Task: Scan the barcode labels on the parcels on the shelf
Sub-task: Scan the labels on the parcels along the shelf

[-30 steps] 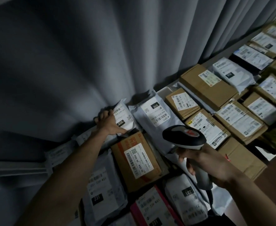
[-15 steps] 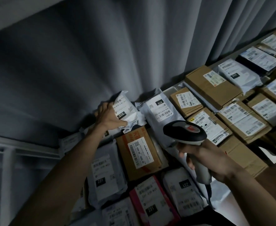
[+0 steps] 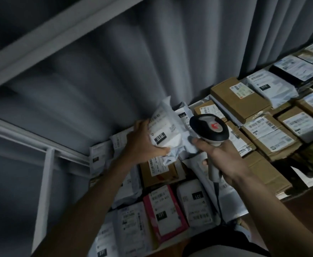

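Parcels pack the shelf (image 3: 289, 198) edge to edge, brown boxes (image 3: 241, 99) on the right touching white mailers (image 3: 194, 203) and a pink-edged parcel (image 3: 166, 212) in front, so no bare gap shows between them for a hand to slip down. Behind, the grey curtain (image 3: 133, 71) hangs right against the back row, and the white frame bar (image 3: 41, 45) crosses overhead at the left. The open room is the air above the parcels, partly taken by the left hand (image 3: 142, 143) gripping a lifted white mailer (image 3: 164, 130) and the right hand (image 3: 224, 160) with the scanner (image 3: 208, 127) just beside it.
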